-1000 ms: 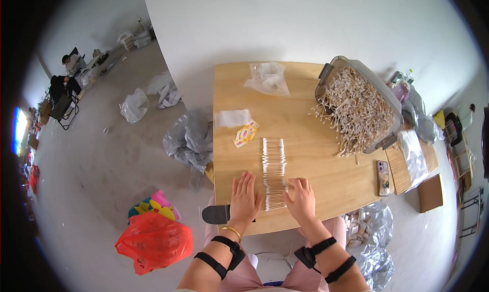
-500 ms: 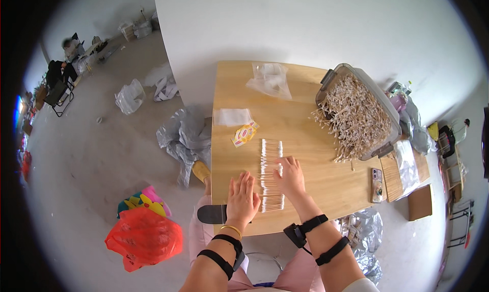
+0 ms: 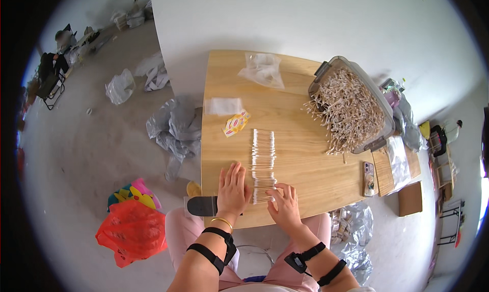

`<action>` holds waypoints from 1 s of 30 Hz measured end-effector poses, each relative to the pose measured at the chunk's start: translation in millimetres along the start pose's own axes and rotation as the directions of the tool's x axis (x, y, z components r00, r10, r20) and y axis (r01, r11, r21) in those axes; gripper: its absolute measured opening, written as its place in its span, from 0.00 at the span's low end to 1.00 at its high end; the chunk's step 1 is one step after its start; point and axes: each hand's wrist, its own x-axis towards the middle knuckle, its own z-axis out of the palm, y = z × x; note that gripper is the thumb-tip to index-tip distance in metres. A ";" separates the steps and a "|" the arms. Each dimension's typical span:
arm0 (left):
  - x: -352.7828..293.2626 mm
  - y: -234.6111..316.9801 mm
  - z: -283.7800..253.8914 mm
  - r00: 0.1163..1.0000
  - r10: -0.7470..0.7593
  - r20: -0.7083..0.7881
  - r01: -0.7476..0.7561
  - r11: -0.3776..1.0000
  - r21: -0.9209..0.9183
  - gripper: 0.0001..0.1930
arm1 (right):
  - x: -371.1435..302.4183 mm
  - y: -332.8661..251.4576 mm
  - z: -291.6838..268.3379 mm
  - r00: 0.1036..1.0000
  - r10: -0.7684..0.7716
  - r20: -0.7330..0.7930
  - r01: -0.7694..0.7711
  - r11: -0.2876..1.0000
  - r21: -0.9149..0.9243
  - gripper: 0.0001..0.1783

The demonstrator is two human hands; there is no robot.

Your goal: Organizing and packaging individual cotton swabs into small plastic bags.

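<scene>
A column of cotton swabs (image 3: 263, 152) lies on the wooden table (image 3: 310, 175), the sticks side by side and running left to right. My left hand (image 3: 233, 192) rests flat just left of the column's near part, fingers stretched out, holding nothing. At the column's near right edge is my right hand (image 3: 286, 209); its fingertips touch the swab ends, with thumb and fingers apart. Beyond the column lie yellow-and-white printed packets (image 3: 236, 123) and a stack of clear pouches (image 3: 224, 106).
A grey plastic bin (image 3: 388, 123) heaped with loose swabs stands at the back right. A phone (image 3: 368, 180) lies near the right edge. A clear bag (image 3: 262, 70) is at the back. Red (image 3: 133, 231) and grey plastic bags (image 3: 175, 124) lie on the left-hand floor.
My right hand has moved nearer along the column's right side, from its middle to its near end. My left hand stays beside the swabs. The whole view has shifted slightly.
</scene>
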 end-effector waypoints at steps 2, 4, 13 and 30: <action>-1.8 0.2 -0.5 1.000 -0.004 0.003 0.004 1.000 -0.013 0.29 | -1.6 -0.8 1.9 1.000 -0.014 0.009 0.014 1.000 -0.013 0.20; 0.5 -1.3 -1.5 1.000 0.011 -0.006 -0.011 1.000 -0.024 0.29 | 4.0 -0.8 2.4 1.000 -0.014 -0.007 0.014 1.000 -0.019 0.19; -6.4 -3.7 -7.7 0.991 0.039 -0.130 -0.070 0.969 -0.238 0.26 | 14.8 12.2 11.7 1.000 -0.001 -0.020 0.000 0.999 -0.037 0.18; -53.2 50.2 2.5 0.949 0.182 0.257 -0.220 0.967 0.126 0.43 | 13.3 21.1 13.9 1.000 0.002 -0.028 -0.001 0.999 0.044 0.17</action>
